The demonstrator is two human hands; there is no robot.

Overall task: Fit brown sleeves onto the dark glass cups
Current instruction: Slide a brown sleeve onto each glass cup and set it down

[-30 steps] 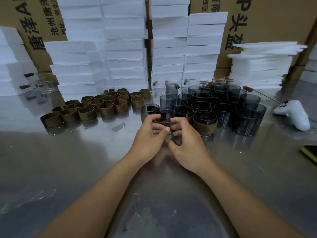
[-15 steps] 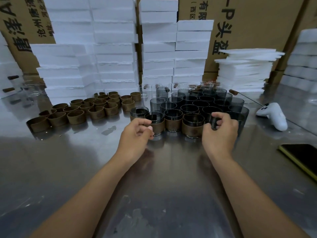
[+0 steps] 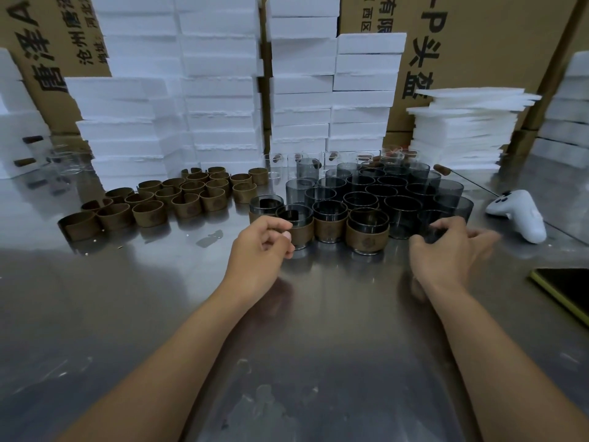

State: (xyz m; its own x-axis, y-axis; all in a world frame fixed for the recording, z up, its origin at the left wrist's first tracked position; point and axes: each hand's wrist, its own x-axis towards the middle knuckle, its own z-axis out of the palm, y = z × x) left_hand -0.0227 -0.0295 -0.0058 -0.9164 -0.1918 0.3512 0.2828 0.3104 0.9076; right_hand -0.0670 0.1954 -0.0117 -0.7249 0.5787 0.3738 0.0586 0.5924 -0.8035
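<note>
From where I sit, the job is in its early part. Four sleeved cups (image 3: 368, 234) stand in a front row at 12 o'clock from my wrists on the steel table (image 3: 318, 330). The leftmost one is half hidden, so I judge that count loosely. Behind them, and out toward 1 o'clock, the bare dark cups (image 3: 382, 189) stand packed rim to rim, well over a dozen with no sleeve. The loose brown sleeves (image 3: 191, 199) wait in a cluster at 10 o'clock, apart from the glass, and there look to be plenty to match. My left hand (image 3: 259, 253) sits with its fingers curled against the second sleeved cup from the left. I cannot tell whether it grasps that cup or merely rests beside it. My right hand (image 3: 446, 253), blurred, curls at the nearest unsleeved cup (image 3: 427, 220) at 1 o'clock. It looks to be closing round the glass, but I cannot tell if the grasp is made. I reckon the next cup is being fetched and most of the work is ahead.
</note>
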